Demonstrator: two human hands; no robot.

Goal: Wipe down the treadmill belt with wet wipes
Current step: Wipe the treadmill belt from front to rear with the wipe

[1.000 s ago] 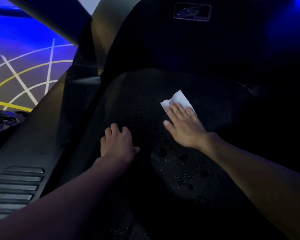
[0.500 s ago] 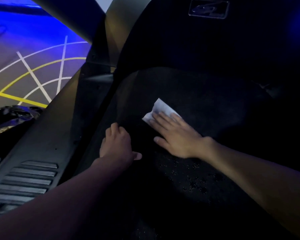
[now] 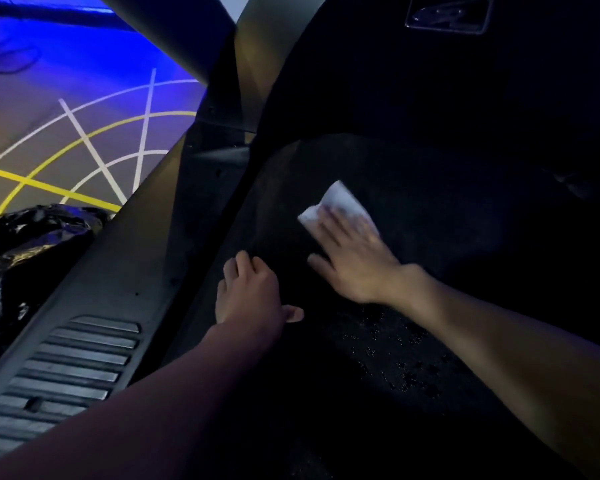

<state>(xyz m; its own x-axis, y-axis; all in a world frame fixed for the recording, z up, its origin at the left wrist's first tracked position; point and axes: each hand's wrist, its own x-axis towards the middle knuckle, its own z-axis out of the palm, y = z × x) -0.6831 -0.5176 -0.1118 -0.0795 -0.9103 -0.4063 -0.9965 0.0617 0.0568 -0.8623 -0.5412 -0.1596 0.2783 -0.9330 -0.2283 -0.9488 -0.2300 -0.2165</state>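
The black treadmill belt fills the middle of the head view, with wet drops on it near me. A white wet wipe lies flat on the belt. My right hand presses on the wipe with straight, spread fingers, covering its near part. My left hand rests on the belt close to its left edge, fingers bent down onto the surface, thumb out to the right, holding nothing.
The grey side rail with ribbed foot tread runs along the left. A black plastic bag lies on the floor beyond it. The dark motor cover with a badge rises behind the belt.
My right hand slid the wipe left across the belt, then back a little to the right and away. My left hand stayed in place.
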